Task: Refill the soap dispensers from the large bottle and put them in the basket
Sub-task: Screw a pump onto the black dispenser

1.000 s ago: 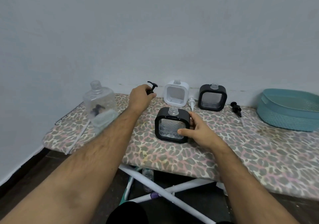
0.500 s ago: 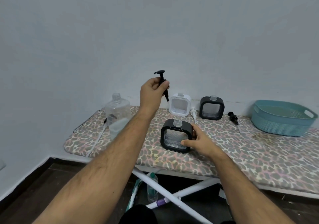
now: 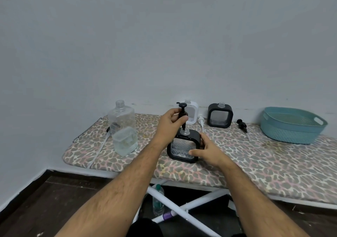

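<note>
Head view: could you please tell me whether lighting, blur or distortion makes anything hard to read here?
Head view: light is dim, soft and even, without glare; wide-angle bend curves the board's edge; the pump in the left hand is slightly soft; the basket reads clearly.

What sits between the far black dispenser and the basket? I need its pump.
A black pump lies on the board between that dispenser and basket, head view.
</note>
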`<state>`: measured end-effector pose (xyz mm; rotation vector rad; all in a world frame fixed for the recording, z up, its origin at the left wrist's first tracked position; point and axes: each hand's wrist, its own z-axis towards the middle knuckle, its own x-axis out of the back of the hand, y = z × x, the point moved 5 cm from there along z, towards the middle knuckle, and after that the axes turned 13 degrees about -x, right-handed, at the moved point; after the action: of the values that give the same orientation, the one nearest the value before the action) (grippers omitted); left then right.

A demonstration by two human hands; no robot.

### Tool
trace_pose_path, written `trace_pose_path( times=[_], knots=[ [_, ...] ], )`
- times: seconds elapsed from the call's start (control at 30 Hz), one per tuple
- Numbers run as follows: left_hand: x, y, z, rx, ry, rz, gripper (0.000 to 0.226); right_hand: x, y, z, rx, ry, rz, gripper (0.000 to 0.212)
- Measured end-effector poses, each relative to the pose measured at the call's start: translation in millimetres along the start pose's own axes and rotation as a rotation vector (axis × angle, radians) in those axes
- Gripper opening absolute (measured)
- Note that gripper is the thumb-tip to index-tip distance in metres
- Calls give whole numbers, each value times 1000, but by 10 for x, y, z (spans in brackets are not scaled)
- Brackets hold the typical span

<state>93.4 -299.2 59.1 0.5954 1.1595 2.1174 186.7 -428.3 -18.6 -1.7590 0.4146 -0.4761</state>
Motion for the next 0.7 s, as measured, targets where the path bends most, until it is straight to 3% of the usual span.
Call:
trace_pose_path(
  times=[0.57, 0.7],
  knots=[
    [-8, -215, -172, -19, -148, 159, 29, 33, 25, 69, -27, -11, -92, 58],
    [19, -219, -134, 21, -176, 149, 29, 72, -1, 138, -86, -48, -150, 70]
  ],
)
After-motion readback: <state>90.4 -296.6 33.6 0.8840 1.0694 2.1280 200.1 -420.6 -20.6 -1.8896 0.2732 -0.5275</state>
